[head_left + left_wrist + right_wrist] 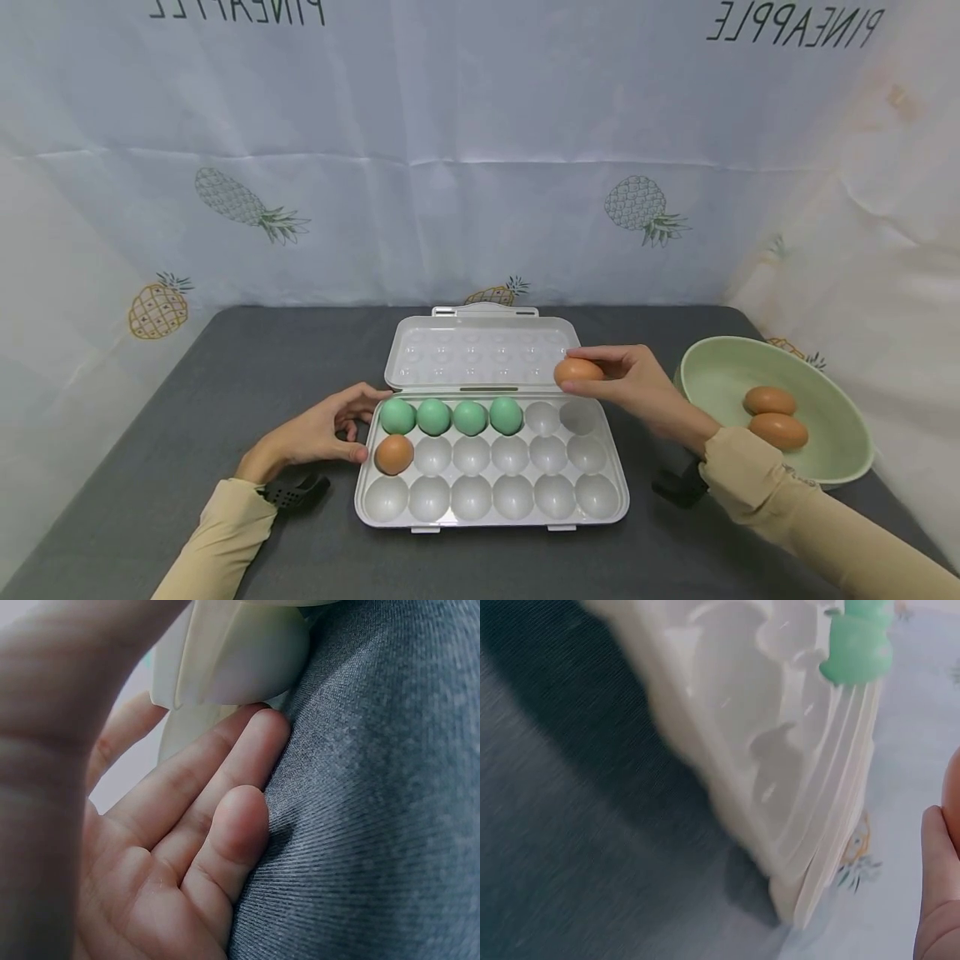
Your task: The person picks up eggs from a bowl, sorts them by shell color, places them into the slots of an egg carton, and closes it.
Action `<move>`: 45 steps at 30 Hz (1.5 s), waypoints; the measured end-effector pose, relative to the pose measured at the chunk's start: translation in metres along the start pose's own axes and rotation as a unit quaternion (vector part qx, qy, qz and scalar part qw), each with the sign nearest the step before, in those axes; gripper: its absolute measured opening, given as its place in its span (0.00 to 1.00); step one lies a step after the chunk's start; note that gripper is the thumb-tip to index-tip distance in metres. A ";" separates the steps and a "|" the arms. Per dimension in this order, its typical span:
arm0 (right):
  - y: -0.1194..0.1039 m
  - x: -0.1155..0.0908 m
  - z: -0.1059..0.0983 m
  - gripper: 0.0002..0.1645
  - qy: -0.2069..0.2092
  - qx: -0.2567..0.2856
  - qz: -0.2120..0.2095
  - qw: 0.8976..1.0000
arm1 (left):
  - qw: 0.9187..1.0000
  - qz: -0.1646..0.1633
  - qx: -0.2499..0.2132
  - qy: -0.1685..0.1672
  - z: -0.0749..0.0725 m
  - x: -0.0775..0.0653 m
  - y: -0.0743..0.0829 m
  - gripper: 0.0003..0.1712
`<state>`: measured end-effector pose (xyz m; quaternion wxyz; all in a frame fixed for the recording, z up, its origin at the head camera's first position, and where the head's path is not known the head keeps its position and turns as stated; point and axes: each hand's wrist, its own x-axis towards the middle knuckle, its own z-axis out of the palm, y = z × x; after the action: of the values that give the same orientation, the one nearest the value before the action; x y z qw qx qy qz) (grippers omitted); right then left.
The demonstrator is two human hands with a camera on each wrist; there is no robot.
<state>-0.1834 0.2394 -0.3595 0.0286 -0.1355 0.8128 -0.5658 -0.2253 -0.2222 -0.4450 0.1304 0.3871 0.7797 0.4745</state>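
- Right hand (637,388) pinches a smooth brown egg (578,372), its long axis roughly crosswise, above the hinge side of a glossy white plastic egg tray (510,457), at the end nearer that hand.
- Left hand (321,430), fingers loosely spread, touches the tray's opposite end; four round mint-green eggs (470,418) and another brown egg (393,455) sit beside it.
- Outside the right wrist: pale-green bowl (712,375), two brown eggs (778,432).
- Beneath the left hand: ribbed grey cloth (375,825).

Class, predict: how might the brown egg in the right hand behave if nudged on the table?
The brown egg would probably roll, being oval with no flat side showing. Its smooth-looking surface may be slippery. Its shell-like look suggests fragility, though I can't tell if it's real.
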 end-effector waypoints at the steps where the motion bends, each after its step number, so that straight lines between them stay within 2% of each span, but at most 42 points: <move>1: -0.001 0.002 0.003 0.31 -0.004 0.003 -0.002 1.000 | 1.000 0.000 0.000 0.001 0.000 0.000 0.000 0.44; 9: -0.006 0.014 0.030 0.29 -0.032 0.018 -0.013 0.999 | 1.000 0.000 -0.003 0.001 -0.001 0.000 -0.001 0.44; 24: -0.019 0.025 0.074 0.31 -0.088 0.041 -0.011 0.995 | 1.000 -0.001 -0.008 -0.002 -0.003 0.001 -0.003 0.43; 36: -0.026 0.041 0.112 0.31 -0.111 0.055 -0.012 0.992 | 1.000 -0.002 0.003 -0.003 -0.005 0.001 -0.003 0.43; 42: -0.030 0.043 0.124 0.31 -0.119 0.063 -0.019 0.991 | 1.000 -0.003 -0.005 -0.004 -0.005 0.002 -0.003 0.43; 45: -0.031 0.044 0.129 0.30 -0.122 0.051 -0.026 0.991 | 1.000 -0.008 -0.009 -0.004 -0.005 0.002 -0.002 0.44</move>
<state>-0.1938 0.1005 -0.3723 0.1196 -0.2225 0.7697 -0.5863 -0.2304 -0.2248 -0.4438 0.1403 0.3817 0.7778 0.4791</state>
